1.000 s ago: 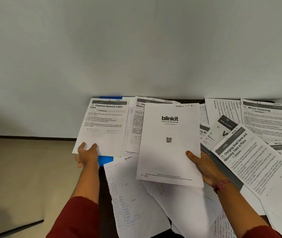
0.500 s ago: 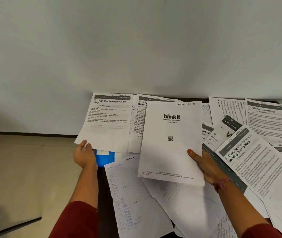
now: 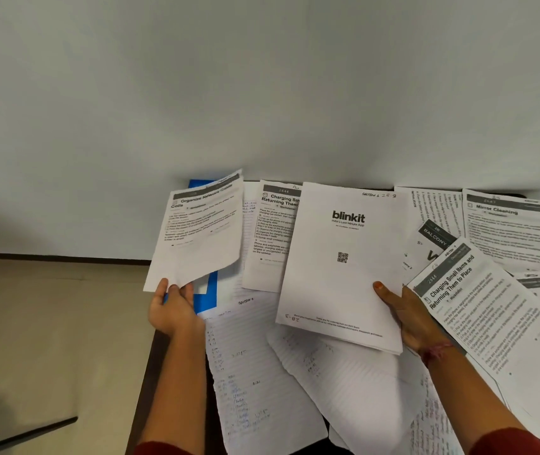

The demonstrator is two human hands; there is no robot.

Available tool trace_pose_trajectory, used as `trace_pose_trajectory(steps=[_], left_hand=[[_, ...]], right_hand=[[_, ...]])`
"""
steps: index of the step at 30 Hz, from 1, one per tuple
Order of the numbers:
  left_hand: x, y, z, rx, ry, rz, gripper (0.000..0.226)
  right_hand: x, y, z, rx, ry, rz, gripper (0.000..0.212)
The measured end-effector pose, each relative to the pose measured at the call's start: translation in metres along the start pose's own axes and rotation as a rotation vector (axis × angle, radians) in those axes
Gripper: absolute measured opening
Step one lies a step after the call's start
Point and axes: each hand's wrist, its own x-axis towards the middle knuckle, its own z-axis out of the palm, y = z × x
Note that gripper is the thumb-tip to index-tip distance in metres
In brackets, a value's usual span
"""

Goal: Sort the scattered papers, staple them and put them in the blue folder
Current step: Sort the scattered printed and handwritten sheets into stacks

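Head view: a white printed sheet headed "Organize Network Cable Coils" [image 3: 198,231] is pinched at its bottom edge by the left hand [image 3: 171,308], thumb on top, fingers curled beneath; the sheet is lifted off the desk & tilted, top edge twd the wall. A thin stack of white sheets topped by the "blinkit" page with a QR code [image 3: 341,267] is grasped at its lower right edge by the right hand [image 3: 408,318], thumb pressed on the top page, other fingers under the stack. A red thread band is worn on the right wrist. The flat blue folder [image 3: 208,292] lies on the dark desk under the lifted sheet, mostly covered; only a corner & a strip are seen. Handwritten lined sheets [image 3: 252,372] are spread at the near side. Printed pages, incl. "Charging Small Items and Returning Them to Place" [image 3: 492,323] & "Mirror Cleaning" [image 3: 511,231], are overlapped at right.
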Motion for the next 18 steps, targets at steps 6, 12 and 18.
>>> trace_pose_trajectory(steps=[6,12,18], left_hand=[[-0.048,-0.028,0.004,-0.012,-0.168,0.005,0.024],[-0.069,-0.07,0.007,0.206,-0.302,0.026,0.024],[-0.083,-0.096,0.001,0.452,-0.411,0.074,0.023]], right_hand=[[-0.011,-0.009,-0.015,0.086,0.042,-0.035,0.04],[-0.018,-0.009,-0.043,0.138,0.113,-0.043,0.057],[-0.02,-0.006,-0.06,0.143,0.153,-0.019,0.039]])
